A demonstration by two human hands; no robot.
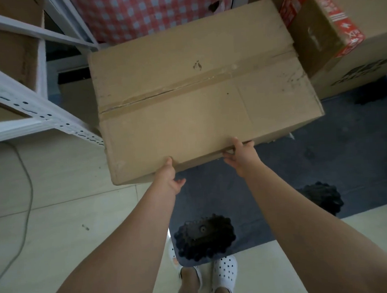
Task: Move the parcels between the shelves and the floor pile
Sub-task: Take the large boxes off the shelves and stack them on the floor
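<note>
A large plain cardboard parcel [196, 90] with a taped seam across its top fills the middle of the view, held above the floor. My left hand [167, 176] grips its near bottom edge on the left, thumb up against the side. My right hand [240, 155] grips the same edge further right, thumb on the side, fingers underneath. The white metal shelves [29, 110] stand at the left, close to the parcel's left side. More cardboard parcels [339, 38], one with red tape, are stacked at the upper right.
A dark blue mat [301, 174] with black patterned blotches lies on the pale tiled floor under the parcel. A grey cable [26, 188] trails on the tiles at the left. A red checked cloth [147, 12] hangs behind. My feet in white perforated clogs [223, 272] stand at the mat's edge.
</note>
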